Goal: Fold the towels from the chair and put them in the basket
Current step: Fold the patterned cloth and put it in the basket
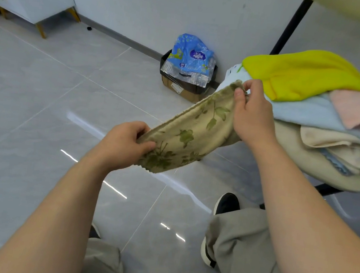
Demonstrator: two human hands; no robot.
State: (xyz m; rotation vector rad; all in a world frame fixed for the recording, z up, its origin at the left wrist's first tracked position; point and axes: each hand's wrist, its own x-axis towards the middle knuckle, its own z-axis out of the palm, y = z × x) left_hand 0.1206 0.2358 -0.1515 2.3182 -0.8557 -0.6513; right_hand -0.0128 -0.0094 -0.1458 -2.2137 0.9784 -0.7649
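Observation:
A beige towel with a green leaf print [188, 133] hangs stretched in the air between both hands. My left hand [123, 145] pinches its near lower corner. My right hand [254, 116] pinches its far upper corner, right at the edge of the towel pile [326, 122]. That pile lies on the chair at the right: a yellow towel [306, 74] on top, then pale blue, pink and cream ones beneath. The chair seat is hidden under the towels. No basket is in view.
Black chair legs [289, 29] rise behind the pile. A cardboard box with a blue plastic pack [189, 67] stands against the wall. A white cabinet on gold legs [32, 4] is at the far left. Glossy grey floor tiles lie below; my shoes and trouser legs are underneath.

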